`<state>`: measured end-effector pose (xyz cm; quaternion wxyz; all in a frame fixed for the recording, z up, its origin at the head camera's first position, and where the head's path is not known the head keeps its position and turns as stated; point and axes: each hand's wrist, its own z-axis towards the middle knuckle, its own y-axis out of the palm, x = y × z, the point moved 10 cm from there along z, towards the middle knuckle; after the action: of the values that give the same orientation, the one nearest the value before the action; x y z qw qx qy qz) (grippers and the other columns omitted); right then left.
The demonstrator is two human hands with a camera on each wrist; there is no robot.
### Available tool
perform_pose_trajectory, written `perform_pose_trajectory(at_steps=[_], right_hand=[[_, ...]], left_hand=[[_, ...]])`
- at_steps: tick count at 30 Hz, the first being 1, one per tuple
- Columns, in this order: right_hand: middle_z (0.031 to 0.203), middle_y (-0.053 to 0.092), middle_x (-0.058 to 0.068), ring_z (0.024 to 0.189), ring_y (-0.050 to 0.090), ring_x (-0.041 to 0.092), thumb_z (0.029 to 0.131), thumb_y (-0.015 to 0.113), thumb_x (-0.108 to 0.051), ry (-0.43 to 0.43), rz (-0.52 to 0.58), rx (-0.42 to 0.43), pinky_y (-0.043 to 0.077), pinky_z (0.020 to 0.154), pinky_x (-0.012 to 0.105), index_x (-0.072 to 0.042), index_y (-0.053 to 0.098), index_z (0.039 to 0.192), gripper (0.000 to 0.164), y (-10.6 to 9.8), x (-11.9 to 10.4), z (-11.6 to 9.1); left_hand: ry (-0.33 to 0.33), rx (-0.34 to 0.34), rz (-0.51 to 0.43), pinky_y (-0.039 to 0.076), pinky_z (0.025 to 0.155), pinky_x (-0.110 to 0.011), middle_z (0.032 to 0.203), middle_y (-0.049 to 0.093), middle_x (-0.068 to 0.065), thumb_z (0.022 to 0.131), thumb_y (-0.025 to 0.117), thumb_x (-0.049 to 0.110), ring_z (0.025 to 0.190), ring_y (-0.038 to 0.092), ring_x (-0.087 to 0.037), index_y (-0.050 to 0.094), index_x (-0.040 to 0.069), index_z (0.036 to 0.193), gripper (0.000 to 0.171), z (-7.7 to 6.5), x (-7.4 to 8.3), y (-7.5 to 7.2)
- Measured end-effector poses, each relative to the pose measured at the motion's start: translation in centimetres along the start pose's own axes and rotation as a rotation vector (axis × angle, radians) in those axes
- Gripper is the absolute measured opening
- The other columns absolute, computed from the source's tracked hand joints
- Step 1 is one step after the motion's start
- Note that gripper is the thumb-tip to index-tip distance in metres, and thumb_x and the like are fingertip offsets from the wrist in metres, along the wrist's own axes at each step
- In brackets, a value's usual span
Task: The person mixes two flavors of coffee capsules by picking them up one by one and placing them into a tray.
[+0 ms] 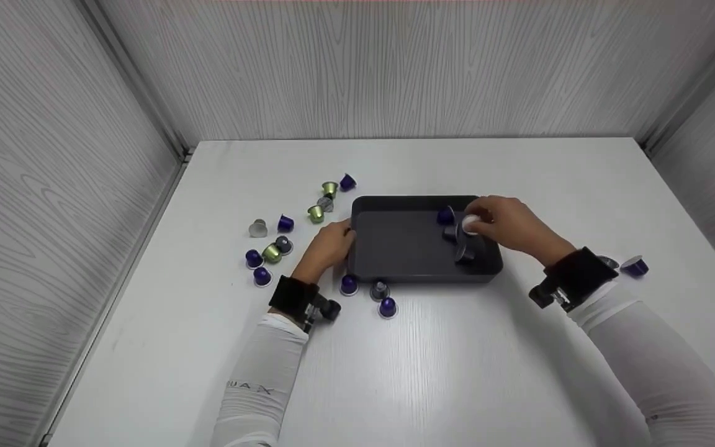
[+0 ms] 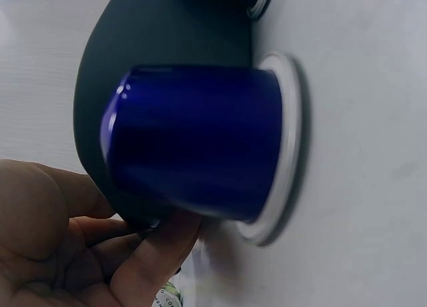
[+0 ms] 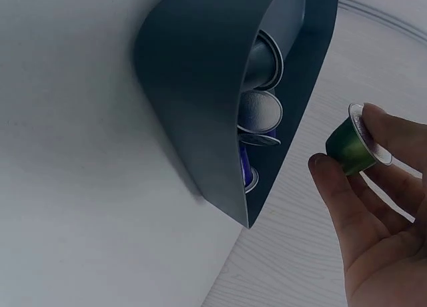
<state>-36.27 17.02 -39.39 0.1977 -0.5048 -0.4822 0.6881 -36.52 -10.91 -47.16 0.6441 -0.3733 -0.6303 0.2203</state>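
Note:
A dark grey rectangular tray (image 1: 395, 245) lies on the white table. My left hand (image 1: 328, 245) grips its left wall, thumb and fingers bent around the edge. My right hand (image 1: 509, 226) is over the tray's right end, pinching a green coffee capsule (image 3: 349, 147) between thumb and fingertips; its pale lid faces the head camera. Below the capsule, several others sit at the tray's right end, among them a blue capsule (image 1: 445, 215) and a dark grey capsule (image 1: 464, 254). Close to the left wrist camera, another blue capsule (image 2: 193, 140) stands beside the tray's front wall.
Left of the tray several blue, green and grey capsules are scattered, including a green capsule (image 1: 272, 252). A grey capsule (image 1: 380, 290) and two blue ones stand along the tray's front. By my right wrist lies a dark blue capsule (image 1: 634, 266). Wood-grain panels (image 1: 357, 68) enclose the table.

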Motion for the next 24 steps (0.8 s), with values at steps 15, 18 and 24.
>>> perform_pose_trajectory(at_steps=[15,18,24], right_hand=[[0.103,0.065,0.010,0.093,0.063,0.025,0.095,0.066,-0.024,-0.036,-0.023,-0.057,0.051,0.080,0.044,-0.003,0.067,0.113,0.028,2.9,-1.8,1.0],[0.104,0.061,0.011,0.094,0.062,0.026,0.095,0.067,-0.024,-0.061,-0.055,-0.058,0.051,0.081,0.043,-0.002,0.067,0.113,0.028,3.4,-2.2,1.2],[0.103,0.062,0.011,0.094,0.063,0.027,0.093,0.068,-0.019,-0.112,-0.107,-0.054,0.053,0.080,0.042,0.000,0.067,0.113,0.027,4.1,-2.9,1.2]], left_hand=[[0.001,0.021,0.015,0.045,0.091,-0.044,0.124,0.063,-0.017,0.102,0.042,0.015,0.097,0.059,-0.029,0.051,0.004,0.142,0.042,0.0,-0.1,-0.1],[-0.006,0.017,0.014,0.045,0.091,-0.043,0.125,0.062,-0.017,0.103,0.041,0.016,0.097,0.059,-0.029,0.049,0.004,0.143,0.043,0.0,-0.2,-0.1],[-0.015,0.009,0.012,0.045,0.092,-0.044,0.127,0.061,-0.016,0.103,0.041,0.017,0.099,0.058,-0.029,0.049,0.004,0.143,0.043,0.0,-0.1,-0.1]])
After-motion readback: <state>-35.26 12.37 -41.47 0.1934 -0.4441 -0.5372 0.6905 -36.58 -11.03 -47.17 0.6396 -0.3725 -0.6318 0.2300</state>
